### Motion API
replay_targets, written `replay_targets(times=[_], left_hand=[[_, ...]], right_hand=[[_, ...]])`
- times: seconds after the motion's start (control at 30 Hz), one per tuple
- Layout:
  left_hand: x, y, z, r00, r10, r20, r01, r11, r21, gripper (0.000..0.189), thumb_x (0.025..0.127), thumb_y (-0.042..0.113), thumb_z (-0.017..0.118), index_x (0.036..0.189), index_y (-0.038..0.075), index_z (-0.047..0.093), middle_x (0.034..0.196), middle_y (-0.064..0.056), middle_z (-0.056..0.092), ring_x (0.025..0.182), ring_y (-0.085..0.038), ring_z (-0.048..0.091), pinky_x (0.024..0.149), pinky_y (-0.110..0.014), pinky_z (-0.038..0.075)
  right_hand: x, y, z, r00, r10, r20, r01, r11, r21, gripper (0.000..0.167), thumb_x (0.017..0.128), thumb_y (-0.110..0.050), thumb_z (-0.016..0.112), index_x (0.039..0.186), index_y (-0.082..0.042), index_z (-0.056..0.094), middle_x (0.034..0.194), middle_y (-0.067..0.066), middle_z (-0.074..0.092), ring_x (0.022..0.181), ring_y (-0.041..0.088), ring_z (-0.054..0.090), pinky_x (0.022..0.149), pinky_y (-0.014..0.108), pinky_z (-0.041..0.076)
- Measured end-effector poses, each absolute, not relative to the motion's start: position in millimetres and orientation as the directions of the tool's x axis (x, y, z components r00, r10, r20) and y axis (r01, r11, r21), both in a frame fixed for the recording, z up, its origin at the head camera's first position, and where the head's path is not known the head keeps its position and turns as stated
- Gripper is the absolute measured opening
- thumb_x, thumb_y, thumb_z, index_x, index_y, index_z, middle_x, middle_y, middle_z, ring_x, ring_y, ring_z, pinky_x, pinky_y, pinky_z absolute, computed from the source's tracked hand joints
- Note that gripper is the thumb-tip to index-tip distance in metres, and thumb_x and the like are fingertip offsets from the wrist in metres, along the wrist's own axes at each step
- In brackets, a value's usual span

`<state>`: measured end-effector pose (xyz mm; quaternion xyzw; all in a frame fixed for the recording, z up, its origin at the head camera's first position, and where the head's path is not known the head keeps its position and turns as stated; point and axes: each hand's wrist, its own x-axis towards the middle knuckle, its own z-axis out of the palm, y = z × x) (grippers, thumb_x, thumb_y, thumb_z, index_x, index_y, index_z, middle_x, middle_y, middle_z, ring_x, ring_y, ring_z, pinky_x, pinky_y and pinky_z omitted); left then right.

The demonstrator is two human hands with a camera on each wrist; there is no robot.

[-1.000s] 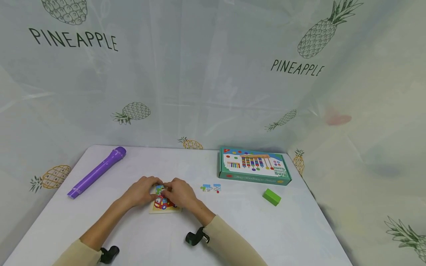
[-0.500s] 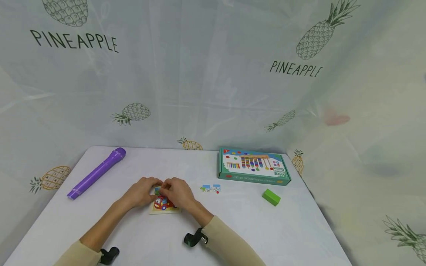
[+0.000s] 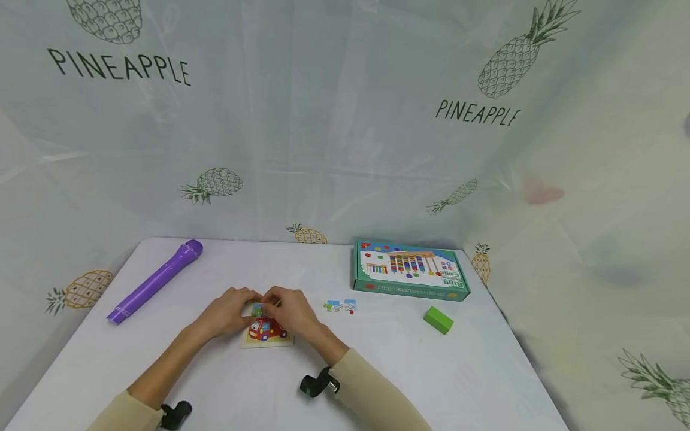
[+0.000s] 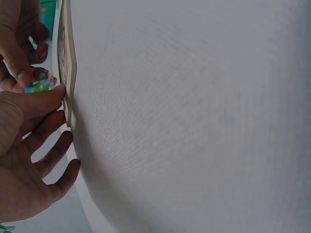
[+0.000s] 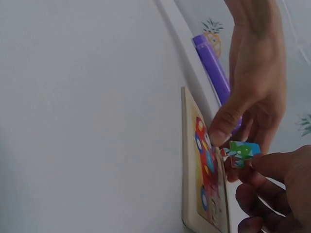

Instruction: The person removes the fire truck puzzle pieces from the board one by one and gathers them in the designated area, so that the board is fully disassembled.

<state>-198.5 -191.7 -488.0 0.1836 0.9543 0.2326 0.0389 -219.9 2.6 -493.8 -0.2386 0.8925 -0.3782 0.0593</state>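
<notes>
A small wooden puzzle board [image 3: 266, 345] with a red vehicle picture lies on the white table. My left hand [image 3: 229, 312] holds its left side, the thumb pressing on the board near the edge and the other fingers spread along the far side. My right hand [image 3: 291, 312] is over the board's far right part. Between its thumb and fingers it pinches a blue and green puzzle piece [image 5: 244, 151], which is tilted up above the board in the right wrist view. The left thumb is close beside the piece. The right hand hides part of the board in the head view.
Two loose puzzle pieces [image 3: 334, 305] lie right of the board. Farther right are a green block [image 3: 438, 320] and a green game box [image 3: 411, 270] at the back. A purple microphone-shaped tube [image 3: 155, 282] lies at the back left. A pineapple-print curtain [image 3: 345, 120] hangs behind.
The puzzle piece in the right fingers has tilted and shifted slightly over the board. The right hand has moved a little; the left hand stays at the board's left side.
</notes>
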Motion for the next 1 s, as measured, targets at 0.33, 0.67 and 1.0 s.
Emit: replay_targets(times=[0.33,0.67,1.0], left_hand=[[-200,-191,-489,-0.928,0.374,0.003,0.336,0.830,0.446,0.044,0.082,0.015,0.082,0.123,0.006,0.069,0.119,-0.010,0.068,0.109,-0.034,0.059,0.093,-0.056,0.049],[-199,-190,-488,-0.929,0.370,0.003,0.332,0.830,0.449,0.044,0.083,0.016,0.082,0.124,0.006,0.068,0.121,-0.010,0.068,0.111,-0.034,0.058,0.095,-0.056,0.048],[-198,-190,-490,-0.928,0.373,0.013,0.339,0.830,0.442,0.043,0.083,0.015,0.082,0.123,0.007,0.069,0.122,-0.011,0.068,0.112,-0.036,0.059,0.094,-0.057,0.048]], right_hand=[[-243,39,-474,-0.857,-0.515,-0.009,-0.385,0.652,-0.653,0.011,0.096,-0.022,0.069,0.105,-0.018,0.074,0.084,-0.012,0.065,0.074,0.003,0.056,0.064,0.020,0.046],[-269,81,-462,-0.850,-0.496,-0.177,-0.328,0.762,-0.559,0.005,0.092,-0.022,0.072,0.089,-0.020,0.076,0.075,-0.007,0.072,0.064,0.009,0.055,0.058,0.025,0.042],[-275,94,-466,-0.865,-0.464,-0.191,-0.321,0.805,-0.498,0.008,0.094,-0.020,0.071,0.090,-0.017,0.077,0.075,-0.008,0.071,0.064,0.009,0.056,0.058,0.026,0.043]])
